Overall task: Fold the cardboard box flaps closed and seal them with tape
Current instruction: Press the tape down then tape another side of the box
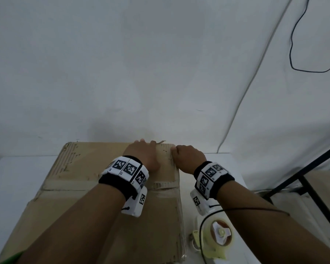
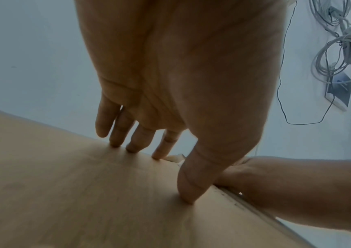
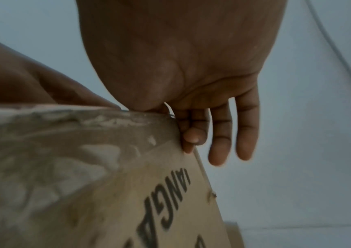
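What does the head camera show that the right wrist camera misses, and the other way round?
Only the head view shows the tape dispenser on the table beside the box, and the marker wristbands. Only the right wrist view shows black lettering printed on the box's side, and the right hand's fingers curled at the box's far corner. Both show the box, the right hand and part of the left hand.

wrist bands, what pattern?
Black bands carrying white tiles printed with black square marker codes, on both wrists. Head view shows them best.
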